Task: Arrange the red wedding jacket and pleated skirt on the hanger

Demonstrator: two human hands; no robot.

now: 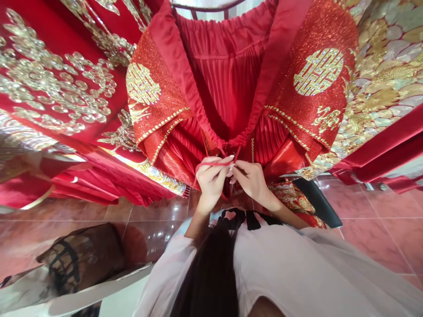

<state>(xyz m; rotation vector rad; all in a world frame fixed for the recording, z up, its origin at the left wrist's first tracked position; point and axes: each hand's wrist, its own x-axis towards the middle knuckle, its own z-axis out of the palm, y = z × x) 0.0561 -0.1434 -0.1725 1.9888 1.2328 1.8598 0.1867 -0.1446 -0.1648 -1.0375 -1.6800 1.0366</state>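
Note:
A red pleated skirt (228, 83) with glittery panels and gold round emblems hangs in front of me, its gathered waistband (198, 92) falling open in a V. At the bottom of that V, both hands meet on a thin red drawstring (214, 164). My left hand (211, 176) pinches the cord, which runs across its fingers. My right hand (251, 178) has thumb and forefinger closed on the cord too, its fingertips touching those of the left. Fingers partly hide the place where the cord is gripped.
Red garments with gold beading (56, 83) hang close on the left, and a gold-sequined garment (386, 83) hangs on the right. A dark hanger bar (211, 7) crosses the top. On the lower left lies a brown bag (95, 251). Reddish tiles (370, 237) cover the floor.

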